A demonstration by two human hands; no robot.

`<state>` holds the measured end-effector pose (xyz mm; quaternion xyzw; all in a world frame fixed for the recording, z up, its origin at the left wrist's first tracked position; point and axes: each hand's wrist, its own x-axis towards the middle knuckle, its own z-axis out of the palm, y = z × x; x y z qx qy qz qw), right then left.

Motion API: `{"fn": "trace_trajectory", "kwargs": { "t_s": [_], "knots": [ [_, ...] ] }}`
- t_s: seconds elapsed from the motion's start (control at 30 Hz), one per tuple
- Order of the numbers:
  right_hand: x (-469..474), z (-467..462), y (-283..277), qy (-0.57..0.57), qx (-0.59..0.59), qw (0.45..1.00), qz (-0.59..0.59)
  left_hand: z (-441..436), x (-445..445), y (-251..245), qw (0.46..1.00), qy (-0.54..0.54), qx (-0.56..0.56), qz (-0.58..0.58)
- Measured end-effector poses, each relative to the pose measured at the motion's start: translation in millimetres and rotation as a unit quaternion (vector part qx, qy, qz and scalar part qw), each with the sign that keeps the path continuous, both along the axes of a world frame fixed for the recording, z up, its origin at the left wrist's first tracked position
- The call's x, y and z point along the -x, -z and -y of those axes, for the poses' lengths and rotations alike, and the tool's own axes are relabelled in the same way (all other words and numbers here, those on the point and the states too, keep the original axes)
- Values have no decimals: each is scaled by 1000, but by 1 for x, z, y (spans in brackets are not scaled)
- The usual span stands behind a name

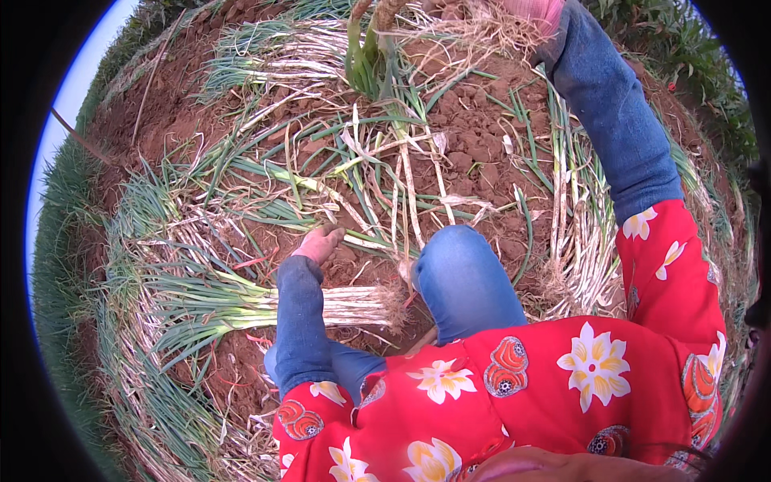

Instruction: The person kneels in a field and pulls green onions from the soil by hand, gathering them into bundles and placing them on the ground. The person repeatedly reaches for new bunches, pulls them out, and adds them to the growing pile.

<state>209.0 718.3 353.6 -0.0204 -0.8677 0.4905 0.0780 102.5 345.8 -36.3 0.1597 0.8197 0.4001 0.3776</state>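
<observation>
My left hand (322, 243), below a blue denim oversleeve, is low over the soil with its fingers partly curled. It meets a loose scallion stalk (367, 241); whether the fingers close on it is unclear. Under my left forearm lies a neat bundle of scallions (355, 305), roots towards my knee and green leaves to the left. My right arm stretches to the far right, and my right hand (536, 13) is partly cut off by the top edge. Its visible part is against a tangle of pale scallion roots (494, 30); the fingers' grip cannot be made out.
Loose scallions (406, 181) lie crossed on the reddish soil (467, 120) before my bent knee (467, 277). More piles rest at the far left (283, 54), along the left (162, 241) and at the right (584, 241). Thin red ties (250, 262) are near the bundle.
</observation>
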Motion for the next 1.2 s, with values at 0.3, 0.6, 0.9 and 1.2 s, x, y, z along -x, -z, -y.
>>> {"fn": "trace_trajectory", "kwargs": {
  "t_s": [0.3,0.6,0.9,1.2],
  "knots": [
    [-9,97,74,-185,489,851,55,-5,-7,-34,895,-94,-396,181],
    [-87,219,374,22,369,879,301,-54,-89,103,640,-388,-572,336],
    [-62,188,353,-27,-58,947,313,-69,-88,123,541,-477,-568,396],
    [-58,168,238,147,152,977,35,-62,-94,90,883,-448,-91,110]
  ]
}}
